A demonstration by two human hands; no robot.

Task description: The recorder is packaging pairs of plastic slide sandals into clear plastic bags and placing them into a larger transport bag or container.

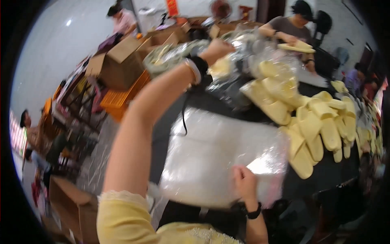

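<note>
My left arm reaches far across the table, and my left hand (217, 49) is over a heap of clear-bagged slippers (227, 69). Its fingers are bent down, blurred and partly hidden, so I cannot see whether they hold anything. Closer in, my right hand (245, 182) is above the right half of a stack of clear plastic bags (203, 154). The fingers of that hand are curled together; what is in them is too blurred to make out. Loose pale yellow slippers (310, 126) are piled just right of the stack.
Across the table (325, 177), a person (293, 30) in a dark cap holds a yellow slipper (298, 46). An orange crate (122, 99) and an open cardboard box (115, 65) stand beyond my left arm. Another cardboard box (75, 207) is at the lower left.
</note>
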